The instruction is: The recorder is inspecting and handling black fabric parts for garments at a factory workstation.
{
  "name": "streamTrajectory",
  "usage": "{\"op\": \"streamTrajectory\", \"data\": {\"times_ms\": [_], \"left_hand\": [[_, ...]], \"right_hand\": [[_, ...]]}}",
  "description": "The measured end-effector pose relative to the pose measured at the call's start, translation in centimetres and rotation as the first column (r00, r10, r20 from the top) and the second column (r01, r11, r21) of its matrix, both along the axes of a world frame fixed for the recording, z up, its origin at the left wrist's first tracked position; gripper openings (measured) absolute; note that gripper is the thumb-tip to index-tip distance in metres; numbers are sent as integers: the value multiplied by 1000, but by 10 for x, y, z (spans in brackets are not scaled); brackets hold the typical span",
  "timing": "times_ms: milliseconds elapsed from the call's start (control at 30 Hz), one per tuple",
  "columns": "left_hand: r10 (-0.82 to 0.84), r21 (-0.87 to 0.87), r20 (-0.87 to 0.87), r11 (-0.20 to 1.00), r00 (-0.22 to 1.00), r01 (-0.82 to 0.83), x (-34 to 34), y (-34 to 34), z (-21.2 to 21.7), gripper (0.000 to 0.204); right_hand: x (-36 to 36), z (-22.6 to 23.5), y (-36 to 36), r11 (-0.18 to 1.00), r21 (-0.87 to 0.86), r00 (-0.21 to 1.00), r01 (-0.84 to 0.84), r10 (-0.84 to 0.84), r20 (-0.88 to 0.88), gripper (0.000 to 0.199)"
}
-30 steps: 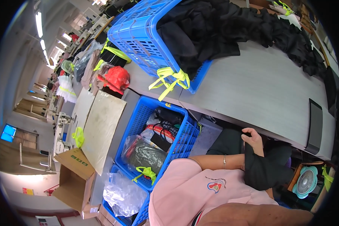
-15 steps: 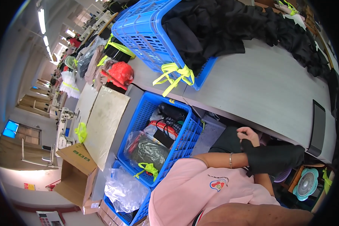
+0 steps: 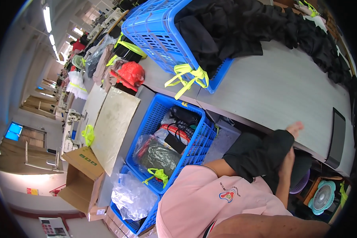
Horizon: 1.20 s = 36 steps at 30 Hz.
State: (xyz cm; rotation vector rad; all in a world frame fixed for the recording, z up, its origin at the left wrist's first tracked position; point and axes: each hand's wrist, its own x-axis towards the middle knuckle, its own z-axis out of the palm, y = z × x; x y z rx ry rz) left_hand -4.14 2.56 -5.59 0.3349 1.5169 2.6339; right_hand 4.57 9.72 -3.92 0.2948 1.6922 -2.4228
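Note:
A black oversleeve [image 3: 261, 156] covers my left forearm from near the elbow to the wrist. Past its far end my left hand [image 3: 295, 129] pokes out over the table edge, its fingers smeared by motion. My right hand [image 3: 288, 160] is closed on the oversleeve just below the left wrist; part of its grip is hidden behind the cloth.
A blue crate [image 3: 158, 35] lies tipped on the grey table [image 3: 265, 91], with black cloth [image 3: 234, 27] spilling from it. Another blue crate [image 3: 194, 152] with bagged items stands left of me. A cardboard box [image 3: 77, 182] and turquoise fan [image 3: 322, 197] are nearby.
The black oversleeve, earlier bunched around the left wrist and hanging loose, now lies along the left forearm. My left hand has moved out through it, up and right; my right hand is now in sight.

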Motion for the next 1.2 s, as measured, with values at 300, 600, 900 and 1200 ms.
{"op": "streamTrajectory", "data": {"times_ms": [300, 600, 900, 1200], "left_hand": [[102, -290, 68, 954, 992, -78, 17, -34, 3, 38], [-26, -260, 126, 964, 992, 58, 53, -59, 11, 38], [-150, -229, 202, 954, 968, 195, 91, -89, 15, 37], [10, -344, 133, 938, 991, 37, 51, -94, 14, 37]], "right_hand": [[12, 74, 8, 846, 503, 871, -177, 373, -321, 26], [30, 74, 12, 949, -261, 984, -177, 161, -81, 19], [-19, 79, 11, 979, -201, 988, 14, -44, -145, 23], [11, 78, -9, 811, 578, 905, 91, 175, -388, 51]]}}
